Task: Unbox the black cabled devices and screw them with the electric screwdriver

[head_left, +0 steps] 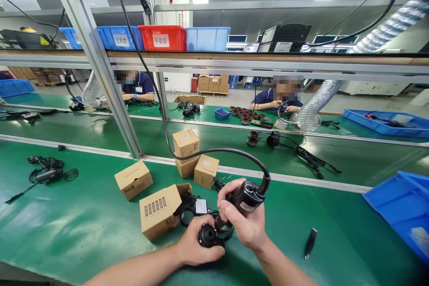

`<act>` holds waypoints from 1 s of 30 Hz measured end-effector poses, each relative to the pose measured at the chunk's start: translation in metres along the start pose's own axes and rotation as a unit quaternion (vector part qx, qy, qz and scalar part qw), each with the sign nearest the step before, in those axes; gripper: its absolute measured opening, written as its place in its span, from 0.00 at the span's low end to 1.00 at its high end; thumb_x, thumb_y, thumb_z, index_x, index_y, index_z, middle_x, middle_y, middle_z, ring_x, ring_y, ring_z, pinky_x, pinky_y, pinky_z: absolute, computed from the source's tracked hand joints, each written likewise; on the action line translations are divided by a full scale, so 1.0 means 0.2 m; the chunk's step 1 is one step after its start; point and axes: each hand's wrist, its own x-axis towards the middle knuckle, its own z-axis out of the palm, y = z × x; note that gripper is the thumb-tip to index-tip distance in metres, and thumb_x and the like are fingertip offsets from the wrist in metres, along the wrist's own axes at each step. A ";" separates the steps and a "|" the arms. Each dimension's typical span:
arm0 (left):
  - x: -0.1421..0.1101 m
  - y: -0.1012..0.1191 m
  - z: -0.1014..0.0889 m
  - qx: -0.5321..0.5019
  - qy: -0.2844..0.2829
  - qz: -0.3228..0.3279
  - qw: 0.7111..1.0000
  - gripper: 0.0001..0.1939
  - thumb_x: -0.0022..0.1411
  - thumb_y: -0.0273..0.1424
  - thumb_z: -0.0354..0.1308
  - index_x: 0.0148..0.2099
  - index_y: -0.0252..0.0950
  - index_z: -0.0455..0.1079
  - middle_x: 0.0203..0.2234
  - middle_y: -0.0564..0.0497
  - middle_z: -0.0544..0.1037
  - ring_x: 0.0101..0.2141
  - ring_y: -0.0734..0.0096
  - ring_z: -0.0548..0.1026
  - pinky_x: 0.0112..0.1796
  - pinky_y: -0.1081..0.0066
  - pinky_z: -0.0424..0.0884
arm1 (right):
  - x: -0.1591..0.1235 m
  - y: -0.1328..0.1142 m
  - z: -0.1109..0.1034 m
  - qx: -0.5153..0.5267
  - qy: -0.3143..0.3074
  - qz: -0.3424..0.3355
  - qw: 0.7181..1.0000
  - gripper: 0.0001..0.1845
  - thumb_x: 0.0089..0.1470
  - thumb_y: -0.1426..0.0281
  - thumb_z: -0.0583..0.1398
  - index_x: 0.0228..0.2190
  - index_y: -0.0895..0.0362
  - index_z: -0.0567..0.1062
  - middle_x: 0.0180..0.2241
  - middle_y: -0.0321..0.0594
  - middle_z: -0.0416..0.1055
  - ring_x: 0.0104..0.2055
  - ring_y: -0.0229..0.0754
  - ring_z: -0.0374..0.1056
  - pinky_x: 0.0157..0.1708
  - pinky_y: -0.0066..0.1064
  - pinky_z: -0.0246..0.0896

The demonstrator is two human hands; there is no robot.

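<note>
My right hand [241, 219] is wrapped round a black corded electric screwdriver [247, 196], its tip pointing down onto a small black round device [208, 235]. My left hand [197, 245] grips that device from the left and below, holding it on the green mat. The screwdriver's black cable [167, 138] runs up and away to the overhead frame. A black adapter with a white label [200, 206] and its coiled lead lie just behind the device, beside an open cardboard box [160, 211].
Three more small cardboard boxes [186, 144] stand behind. A black cabled unit [47, 173] lies at the left, a black pen-like part [310, 242] at the right, a blue bin [402, 208] far right. Two people work across the belt. A slanted metal post [100, 62] rises ahead.
</note>
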 end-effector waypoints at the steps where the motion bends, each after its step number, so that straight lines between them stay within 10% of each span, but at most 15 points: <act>1: 0.00 0.00 0.00 -0.001 0.000 -0.001 1.000 0.21 0.52 0.36 0.73 0.41 0.31 0.69 0.31 0.51 0.69 0.32 0.74 0.62 0.34 0.73 0.59 | 0.00 0.00 0.00 -0.001 0.000 -0.005 1.000 0.22 0.55 0.61 0.66 0.41 0.59 0.62 0.33 0.37 0.72 0.32 0.27 0.71 0.35 0.23 0.71; 30: 0.01 -0.01 0.00 -0.032 0.008 0.012 0.999 0.19 0.51 0.31 0.72 0.42 0.30 0.69 0.33 0.50 0.72 0.33 0.75 0.64 0.35 0.75 0.62 | -0.02 -0.01 -0.01 -0.020 -0.006 -0.066 0.998 0.17 0.57 0.64 0.64 0.41 0.58 0.62 0.33 0.34 0.71 0.32 0.25 0.71 0.35 0.20 0.70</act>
